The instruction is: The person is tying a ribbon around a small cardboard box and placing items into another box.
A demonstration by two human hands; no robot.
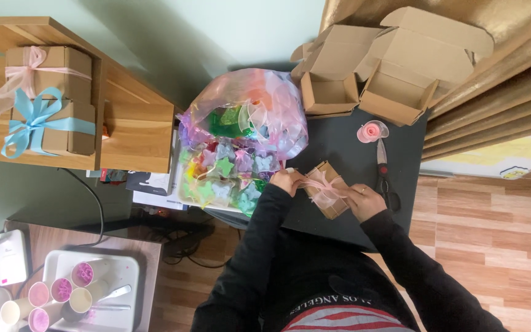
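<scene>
**Small box being tied w/ pink ribbon**

Black sleeves are seen nearest the lens, reaching fwd to a dark counter [339,144]. At its near-middle a small brown box [329,190] is held between both hands, a sheer pink ribbon [322,186] wrapped round it. The left hand [288,181] is closed at the box's left end, fingers pinched on the ribbon; the right hand [364,201] is curled at the right end, fingers against box and ribbon, tho how tight can't be told.

Handling, as judged: box is light cardboard, stiff at edges but crushable if squeezed mid-panel, so best gripped at corners. Ribbon is soft, thin, prob. slippery; best taken close to the knot.

Room: scissors [383,175] lie just beside the right hand, a pink ribbon roll [372,131] beyond them. A tray of pastel shapes [225,178] under a clear bag of ribbons [247,114] sits close on the left. Two open empty cartons [388,74] take up the far edge. Bare counter is left only between box and cartons. Two tied boxes [50,101] rest on a wooden shelf, well apart.
</scene>
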